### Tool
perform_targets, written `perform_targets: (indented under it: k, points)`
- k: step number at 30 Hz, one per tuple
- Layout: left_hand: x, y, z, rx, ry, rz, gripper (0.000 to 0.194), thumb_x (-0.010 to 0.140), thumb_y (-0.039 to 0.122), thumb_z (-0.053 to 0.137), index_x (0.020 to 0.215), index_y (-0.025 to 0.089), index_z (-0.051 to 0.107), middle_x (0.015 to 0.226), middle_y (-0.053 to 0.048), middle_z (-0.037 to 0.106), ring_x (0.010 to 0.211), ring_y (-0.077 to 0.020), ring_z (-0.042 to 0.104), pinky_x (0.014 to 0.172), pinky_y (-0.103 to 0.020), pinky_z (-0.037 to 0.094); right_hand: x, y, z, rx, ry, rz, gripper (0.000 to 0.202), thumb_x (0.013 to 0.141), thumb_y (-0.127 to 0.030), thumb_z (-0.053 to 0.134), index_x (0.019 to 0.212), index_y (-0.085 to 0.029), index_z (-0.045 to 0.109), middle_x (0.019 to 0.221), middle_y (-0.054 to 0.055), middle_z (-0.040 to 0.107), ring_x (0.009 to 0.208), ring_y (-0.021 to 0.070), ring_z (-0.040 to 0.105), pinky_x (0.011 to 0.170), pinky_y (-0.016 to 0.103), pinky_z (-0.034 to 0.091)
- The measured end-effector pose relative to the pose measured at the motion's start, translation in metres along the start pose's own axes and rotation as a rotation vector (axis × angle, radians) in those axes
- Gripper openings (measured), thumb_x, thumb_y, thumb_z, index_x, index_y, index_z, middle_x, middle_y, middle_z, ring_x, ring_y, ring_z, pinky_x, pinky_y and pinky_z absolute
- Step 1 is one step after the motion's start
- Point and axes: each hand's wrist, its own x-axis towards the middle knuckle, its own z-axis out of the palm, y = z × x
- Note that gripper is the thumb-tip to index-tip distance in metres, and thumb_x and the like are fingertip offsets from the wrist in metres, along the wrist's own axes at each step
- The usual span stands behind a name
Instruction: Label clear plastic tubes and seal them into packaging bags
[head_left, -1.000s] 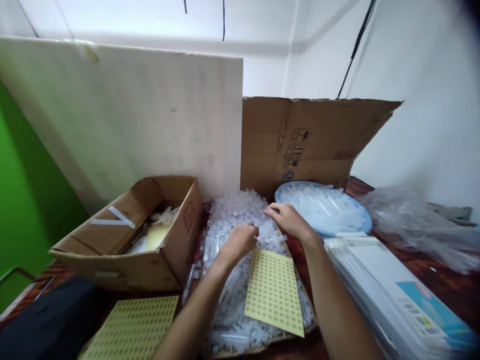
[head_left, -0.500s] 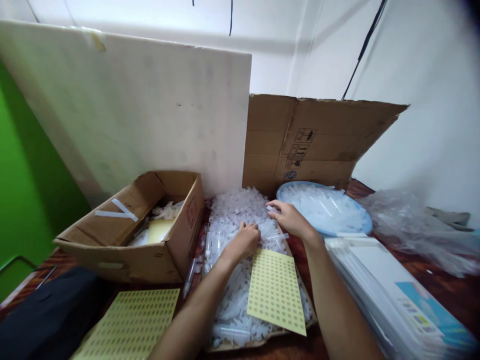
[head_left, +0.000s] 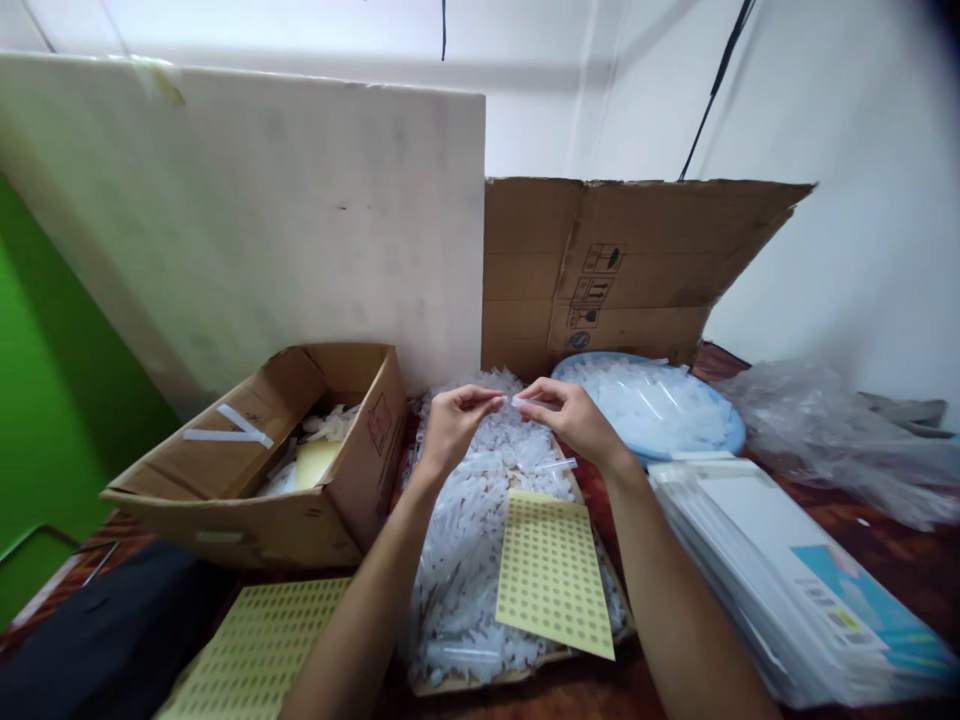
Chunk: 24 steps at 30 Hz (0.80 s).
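Note:
My left hand [head_left: 453, 424] and my right hand [head_left: 571, 412] face each other above a heap of small translucent plastic pieces [head_left: 465, 545] in a shallow cardboard tray [head_left: 442, 687]. The right fingers pinch a small clear plastic tube [head_left: 527, 402], its end pointing left. Thumb and forefinger of the left hand are pressed together right by that end, on a tiny whitish piece too small to name. Below the hands, a yellow sheet of small round stickers [head_left: 555, 570] lies on the heap. A longer clear tube [head_left: 556, 465] rests near the tray's right edge.
At left stands an open cardboard box [head_left: 270, 525], with another yellow sticker sheet [head_left: 259, 650] and dark cloth [head_left: 120, 630] before it. On the right are a blue basin [head_left: 739, 435] of plastic pieces, flat white packages [head_left: 750, 520] and crumpled plastic bags [head_left: 817, 430].
My left hand has risen out of the heap and now meets the right hand fingertip to fingertip. The right hand has moved slightly, still holding the small tube.

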Motion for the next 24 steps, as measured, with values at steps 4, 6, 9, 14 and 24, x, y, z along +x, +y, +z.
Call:
perform_targets:
  k: [4,6,9,14,24]
  points:
    - [-0.002,0.011,0.001,-0.12,0.022,-0.02,0.031,0.075,0.043,0.086,0.087,0.015,0.081,0.084,-0.009,0.08,0.078,-0.02,0.074,0.075,-0.03,0.059,-0.004,-0.008,-0.002,0.084,-0.032,-0.02,0.019,0.084,-0.036,0.075,0.093,-0.019,0.074,0.087,0.005,0.076,0.082,0.0194,0.071,0.079,0.032,0.054]
    - [-0.003,0.016,0.003,-0.115,0.021,-0.011,0.031,0.074,0.043,0.087,0.086,0.016,0.081,0.083,-0.008,0.08,0.077,-0.0198,0.074,0.074,-0.03,0.06,-0.005,-0.013,-0.003,0.082,-0.036,-0.027,0.018,0.084,-0.035,0.075,0.09,-0.018,0.073,0.082,0.004,0.074,0.079,0.0184,0.069,0.076,0.031,0.052]
    - [-0.006,0.024,0.005,-0.104,0.021,-0.007,0.029,0.075,0.043,0.086,0.085,0.016,0.081,0.082,-0.008,0.08,0.076,-0.0196,0.074,0.073,-0.03,0.06,-0.007,-0.019,-0.004,0.051,-0.035,-0.039,0.015,0.085,-0.033,0.073,0.085,-0.018,0.07,0.076,0.002,0.069,0.073,0.0165,0.064,0.069,0.029,0.048]
    - [-0.008,0.031,0.007,-0.058,0.046,0.002,0.025,0.079,0.042,0.083,0.082,0.017,0.081,0.081,-0.008,0.08,0.075,-0.0193,0.074,0.072,-0.03,0.06,-0.008,-0.024,-0.002,-0.042,-0.021,-0.074,0.019,0.086,-0.033,0.07,0.076,-0.02,0.06,0.073,0.0,0.065,0.069,0.0158,0.059,0.065,0.029,0.046]
    - [-0.006,0.033,0.003,-0.118,-0.002,-0.03,0.026,0.076,0.041,0.085,0.084,0.016,0.081,0.079,-0.008,0.08,0.072,-0.0189,0.073,0.07,-0.029,0.06,-0.006,-0.027,0.0,0.019,-0.057,-0.1,0.02,0.089,-0.038,0.068,0.082,-0.02,0.062,0.074,0.001,0.066,0.069,0.0164,0.062,0.067,0.029,0.048]
